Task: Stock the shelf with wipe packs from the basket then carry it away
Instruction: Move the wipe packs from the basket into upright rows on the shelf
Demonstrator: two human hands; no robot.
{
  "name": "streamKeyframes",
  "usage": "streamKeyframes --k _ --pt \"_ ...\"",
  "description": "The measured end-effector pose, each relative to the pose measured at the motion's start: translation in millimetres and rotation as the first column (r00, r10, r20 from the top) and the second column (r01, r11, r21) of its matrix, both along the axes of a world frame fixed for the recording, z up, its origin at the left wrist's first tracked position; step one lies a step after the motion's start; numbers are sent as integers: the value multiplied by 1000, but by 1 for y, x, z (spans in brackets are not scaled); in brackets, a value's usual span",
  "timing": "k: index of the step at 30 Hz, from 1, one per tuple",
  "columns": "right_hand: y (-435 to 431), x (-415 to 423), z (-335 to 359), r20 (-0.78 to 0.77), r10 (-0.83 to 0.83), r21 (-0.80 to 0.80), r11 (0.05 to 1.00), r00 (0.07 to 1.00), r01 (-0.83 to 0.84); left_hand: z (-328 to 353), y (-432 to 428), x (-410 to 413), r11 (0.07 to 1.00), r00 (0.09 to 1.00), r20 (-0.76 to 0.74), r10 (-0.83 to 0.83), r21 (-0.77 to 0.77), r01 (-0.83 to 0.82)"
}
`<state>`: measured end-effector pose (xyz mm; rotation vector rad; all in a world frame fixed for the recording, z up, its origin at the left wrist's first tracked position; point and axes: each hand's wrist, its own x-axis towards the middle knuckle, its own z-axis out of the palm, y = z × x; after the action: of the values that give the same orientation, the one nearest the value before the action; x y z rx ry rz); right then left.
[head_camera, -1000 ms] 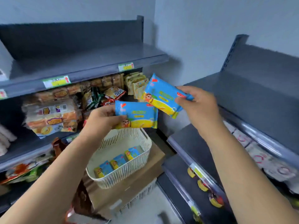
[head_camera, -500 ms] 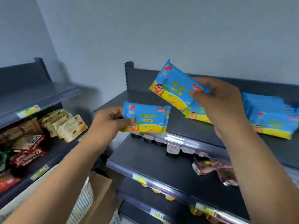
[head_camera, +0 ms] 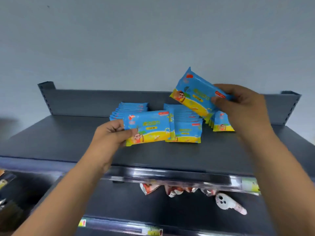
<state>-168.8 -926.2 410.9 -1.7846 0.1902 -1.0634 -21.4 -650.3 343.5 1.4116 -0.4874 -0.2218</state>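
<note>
We are at the stocking step, facing the top shelf (head_camera: pixel 59 140), wide, dark and mostly bare on its left side. Right of the middle stand three rows (head_camera: pixel 185 132) of blue-and-yellow wipe packs, side by side.

Our right hand (head_camera: pixel 242 103) pinches the right pack (head_camera: pixel 194 97) by its right end, holding it tilted in the air over the middle and right rows. Our left hand (head_camera: pixel 110 135) grips the left pack (head_camera: pixel 150 128) by its left end, thumb on the face. It holds the pack upright at the front of the left row, its lower edge on or just above the shelf (we cannot tell which). The basket is out of view.

Next, we judge, each pack needs to be lowered against the front of a row, squared up and released without toppling its neighbours.
</note>
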Motion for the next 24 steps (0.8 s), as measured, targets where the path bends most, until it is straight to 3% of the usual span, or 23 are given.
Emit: streamKeyframes --k 4,13,18,21,24 --pt "-71 -20 -12 -50 -150 -77 986 987 146 2 -46 -11 999 999 37 -32 30 31" --pt "-200 -19 -54 -337 -131 -156 984 932 82 2 -130 -39 980 970 181 -164 143 139" --pt "-231 6 -86 -335 -354 -343 909 873 236 -21 -181 -61 991 985 139 -102 100 88" --pt "-243 15 -98 -299 -371 -465 861 879 206 -33 -206 -71 987 987 119 -107 131 91" --pt "-249 18 -96 -299 -361 -461 865 883 198 -38 -227 -74 982 990 88 -106 166 90"
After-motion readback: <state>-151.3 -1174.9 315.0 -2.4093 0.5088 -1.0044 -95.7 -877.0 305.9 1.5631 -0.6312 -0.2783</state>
